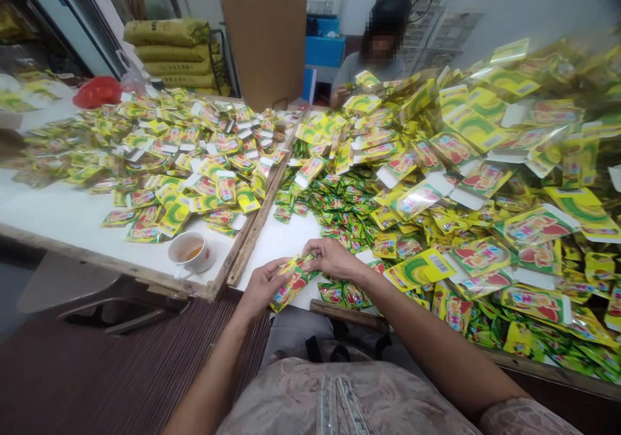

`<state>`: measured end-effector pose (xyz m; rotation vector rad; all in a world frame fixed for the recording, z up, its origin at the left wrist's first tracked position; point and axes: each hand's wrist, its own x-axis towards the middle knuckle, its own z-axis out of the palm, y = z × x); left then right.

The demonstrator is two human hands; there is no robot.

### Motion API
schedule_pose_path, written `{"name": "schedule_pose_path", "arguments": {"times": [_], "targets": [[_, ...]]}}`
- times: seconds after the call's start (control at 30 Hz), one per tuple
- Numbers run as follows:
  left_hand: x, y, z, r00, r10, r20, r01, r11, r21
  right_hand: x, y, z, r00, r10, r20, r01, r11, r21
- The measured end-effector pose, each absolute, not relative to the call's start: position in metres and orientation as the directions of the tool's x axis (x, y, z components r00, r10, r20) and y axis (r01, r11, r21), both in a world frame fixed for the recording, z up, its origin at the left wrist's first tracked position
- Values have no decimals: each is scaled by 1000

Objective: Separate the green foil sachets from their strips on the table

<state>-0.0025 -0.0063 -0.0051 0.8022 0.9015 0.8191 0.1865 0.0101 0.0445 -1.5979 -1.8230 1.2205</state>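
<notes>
My left hand grips a yellow plastic packet with red and green print, held over the near edge of the white table. My right hand pinches the top end of that same packet, fingers curled. Just to the right of my hands lie small green sachets, and beyond them a big heap of yellow packets covers the table.
A white cup with some brown liquid stands on the left table near its front edge. That left table holds more yellow packets. Another person sits across at the far side. Yellow sacks are stacked at the back left.
</notes>
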Motion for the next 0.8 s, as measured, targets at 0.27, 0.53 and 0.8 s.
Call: {"name": "schedule_pose_path", "arguments": {"times": [0.27, 0.53, 0.8], "targets": [[4, -5, -1, 347, 876, -333, -315, 444, 839, 183, -2, 40, -138, 988, -70, 561, 20, -828], [4, -4, 0, 334, 887, -318, -325, 425, 845, 171, -13, 44, -115, 991, -71, 602, 13, -798], [14, -9, 3, 334, 896, -293, -247, 383, 890, 165, -15, 24, -221, 963, -157, 431, -48, -901]]}}
